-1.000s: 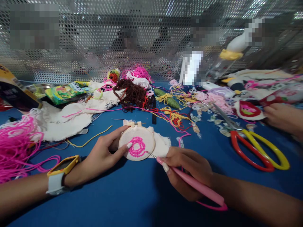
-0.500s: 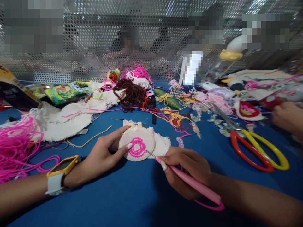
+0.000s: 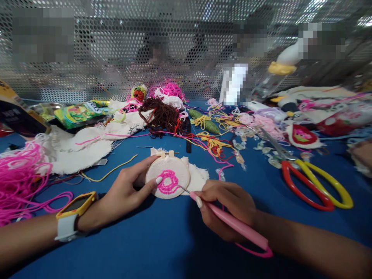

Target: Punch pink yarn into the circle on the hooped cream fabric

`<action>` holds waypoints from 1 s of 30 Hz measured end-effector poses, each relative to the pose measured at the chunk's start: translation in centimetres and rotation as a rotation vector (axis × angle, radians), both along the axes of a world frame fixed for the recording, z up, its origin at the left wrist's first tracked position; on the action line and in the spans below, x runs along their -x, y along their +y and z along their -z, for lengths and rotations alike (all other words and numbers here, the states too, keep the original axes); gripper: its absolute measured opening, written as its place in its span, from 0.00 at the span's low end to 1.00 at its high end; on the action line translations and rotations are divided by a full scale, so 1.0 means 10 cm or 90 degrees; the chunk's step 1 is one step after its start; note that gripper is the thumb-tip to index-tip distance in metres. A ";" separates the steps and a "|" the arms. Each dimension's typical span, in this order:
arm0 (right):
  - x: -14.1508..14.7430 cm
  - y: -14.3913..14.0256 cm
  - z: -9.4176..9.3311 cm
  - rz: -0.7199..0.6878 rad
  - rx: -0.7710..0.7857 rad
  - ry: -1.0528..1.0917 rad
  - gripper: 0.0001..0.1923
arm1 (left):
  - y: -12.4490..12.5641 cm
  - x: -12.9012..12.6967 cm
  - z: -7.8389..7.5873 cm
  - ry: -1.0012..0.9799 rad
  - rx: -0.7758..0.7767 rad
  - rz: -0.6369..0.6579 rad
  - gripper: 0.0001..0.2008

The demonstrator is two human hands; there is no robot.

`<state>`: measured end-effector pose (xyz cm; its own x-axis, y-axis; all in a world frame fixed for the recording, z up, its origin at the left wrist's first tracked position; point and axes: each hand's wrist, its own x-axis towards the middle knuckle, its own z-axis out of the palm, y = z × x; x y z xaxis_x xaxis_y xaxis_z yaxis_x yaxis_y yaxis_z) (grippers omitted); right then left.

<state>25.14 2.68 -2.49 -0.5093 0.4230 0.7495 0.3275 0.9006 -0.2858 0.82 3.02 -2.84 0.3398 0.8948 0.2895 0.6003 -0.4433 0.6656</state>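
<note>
The left hand (image 3: 128,190) holds a round cream hoop of white cloth (image 3: 176,164) over the blue worktop (image 3: 130,248). The right hand (image 3: 229,209) grips a pink plastic pen (image 3: 236,223) with a thin metal needle (image 3: 184,189). If the hoop tips, the needle could poke the left thumb (image 3: 150,186).

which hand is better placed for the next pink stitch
Probably the right hand: it holds the pink-handled tool, whose metal tip is at the edge of the pink stitches. The left hand is occupied gripping the hoop.
</note>
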 end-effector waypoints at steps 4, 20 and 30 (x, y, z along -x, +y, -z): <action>-0.01 0.03 0.02 -0.036 0.000 -0.046 0.07 | -0.02 0.00 -0.01 -0.005 0.017 0.008 0.26; -0.02 0.09 0.15 -0.088 -0.003 -0.066 0.09 | -0.05 0.01 0.02 0.043 -0.070 0.032 0.25; -0.07 -0.03 -0.07 -0.009 -0.043 -0.022 0.10 | -0.05 0.01 0.02 0.034 -0.026 0.009 0.26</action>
